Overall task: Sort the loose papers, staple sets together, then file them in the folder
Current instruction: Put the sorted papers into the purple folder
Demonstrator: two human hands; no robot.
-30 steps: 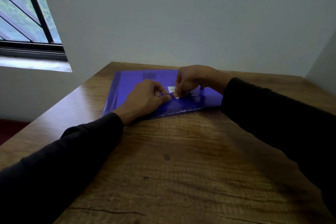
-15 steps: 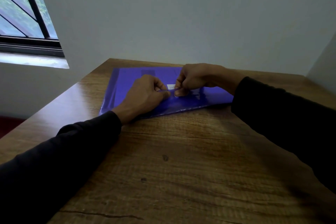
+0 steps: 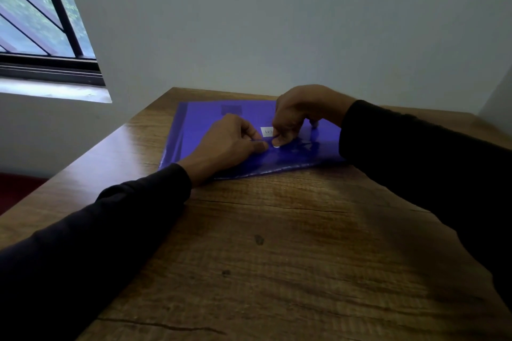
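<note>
Purple and glossy, a flat plastic folder (image 3: 210, 130) lies on the far part of the brown wood-grain tabletop (image 3: 277, 243), close to the pale wall. Both hands meet over its near middle. The left hand (image 3: 230, 144) rests on the cover with fingers curled, thumb and forefinger pinching the folder's flap. The right hand (image 3: 293, 116) arches above, fingertips pinched at a small white fastener (image 3: 276, 146) beside a white label (image 3: 267, 131). Dark sleeves cover both arms.
</note>
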